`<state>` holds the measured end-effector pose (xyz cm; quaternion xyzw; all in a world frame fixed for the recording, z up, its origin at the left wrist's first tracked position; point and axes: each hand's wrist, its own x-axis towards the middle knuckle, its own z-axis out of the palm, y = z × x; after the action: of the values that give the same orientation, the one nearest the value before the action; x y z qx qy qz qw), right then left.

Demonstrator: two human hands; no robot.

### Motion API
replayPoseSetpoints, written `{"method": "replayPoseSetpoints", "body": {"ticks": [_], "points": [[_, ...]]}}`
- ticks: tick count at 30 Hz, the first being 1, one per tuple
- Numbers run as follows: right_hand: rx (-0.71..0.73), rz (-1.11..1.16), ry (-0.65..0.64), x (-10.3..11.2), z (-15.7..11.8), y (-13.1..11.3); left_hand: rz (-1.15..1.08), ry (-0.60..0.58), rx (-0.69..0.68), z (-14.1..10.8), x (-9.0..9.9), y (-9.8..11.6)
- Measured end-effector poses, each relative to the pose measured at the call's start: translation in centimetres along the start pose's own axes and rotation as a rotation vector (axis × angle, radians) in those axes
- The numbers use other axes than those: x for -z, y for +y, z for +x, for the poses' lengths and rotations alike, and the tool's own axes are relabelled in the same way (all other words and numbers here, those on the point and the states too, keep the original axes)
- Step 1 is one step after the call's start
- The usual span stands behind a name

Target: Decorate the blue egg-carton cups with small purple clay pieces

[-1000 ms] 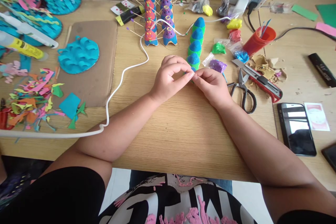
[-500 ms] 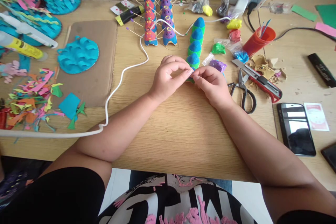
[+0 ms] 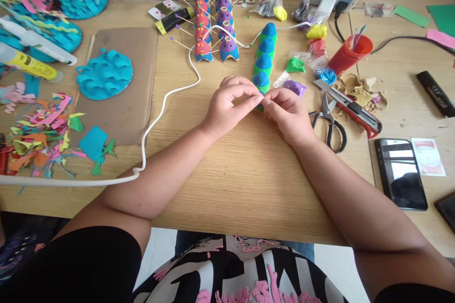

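Note:
My left hand (image 3: pixel 232 104) and my right hand (image 3: pixel 287 113) meet fingertip to fingertip over the middle of the table, both pinched closed. Whatever lies between the fingertips is too small to make out. Right behind them stands a green and blue egg-carton caterpillar (image 3: pixel 264 54), its near end partly hidden by my fingers. Beside my right hand lie a lump of purple clay in a bag (image 3: pixel 295 87) and black-handled scissors (image 3: pixel 330 125). Farther back are a red egg-carton caterpillar (image 3: pixel 203 23) and a purple one (image 3: pixel 226 23), with sticks poking out of their sides.
A white cable (image 3: pixel 163 104) crosses the table and passes by my left forearm. On the right are a box cutter (image 3: pixel 350 109), an orange cup (image 3: pixel 351 52) and a phone (image 3: pixel 401 173). Paper scraps (image 3: pixel 42 137) and cardboard (image 3: pixel 138 71) with a blue paper piece (image 3: pixel 104 75) lie left.
Both hands stay at nearly the same spot, with the fingertips shifting only slightly against each other. Nothing else on the table has visibly moved.

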<state>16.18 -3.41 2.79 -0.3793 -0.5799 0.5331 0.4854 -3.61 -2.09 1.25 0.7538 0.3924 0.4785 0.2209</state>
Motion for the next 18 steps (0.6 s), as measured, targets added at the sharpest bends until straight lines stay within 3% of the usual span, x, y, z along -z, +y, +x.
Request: {"method": "replayPoseSetpoints", "body": {"ticks": [18], "points": [[0.011, -0.082, 0.035, 0.08, -0.21, -0.23, 0.048, -0.015, -0.004, 0.03, 0.03, -0.02]]}}
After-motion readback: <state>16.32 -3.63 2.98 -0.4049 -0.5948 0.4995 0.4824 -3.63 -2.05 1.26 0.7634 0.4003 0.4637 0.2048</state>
